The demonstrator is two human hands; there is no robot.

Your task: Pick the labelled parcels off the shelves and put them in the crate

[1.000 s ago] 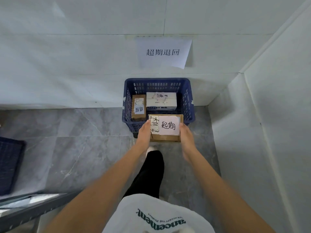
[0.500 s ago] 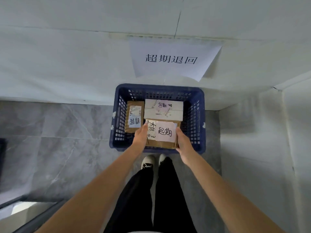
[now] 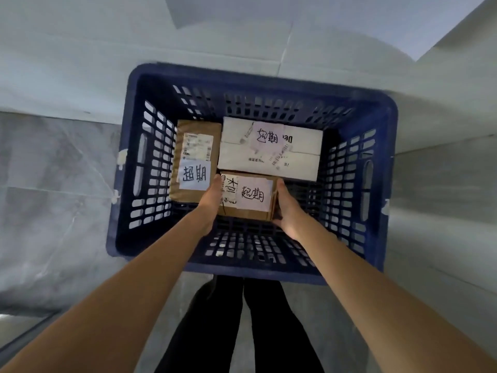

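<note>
Looking down from the head camera, a dark blue slatted plastic crate (image 3: 250,84) sits on a grey tiled floor (image 3: 53,200) against a pale wall (image 3: 80,49). Both bare forearms reach forward into it from six o'clock.

Between the hands is a small brown cardboard parcel (image 3: 246,212) with a white handwritten label (image 3: 252,194) on top. The left hand (image 3: 212,197) grips its nine o'clock end and the right hand (image 3: 287,208) grips its three o'clock end, fingers curled round the sides. The parcel's long axis runs from nine to three o'clock, squarely across the person's reach, and neither hand is clearly nearer.

Two parcels already lie in the crate. A taller brown parcel (image 3: 199,135) with a shipping slip and a white label rests at ten o'clock from the held one, just beside the left hand. A white box (image 3: 301,146) with a pinkish label lies at twelve o'clock, its near edge just beside the held parcel's far edge.

Whether the held parcel touches the crate bottom cannot be told. Open slatted floor shows at six o'clock of it, so it probably goes straight down, snug against the white box.

Black trouser legs (image 3: 242,327) stand below the crate's near rim.
</note>
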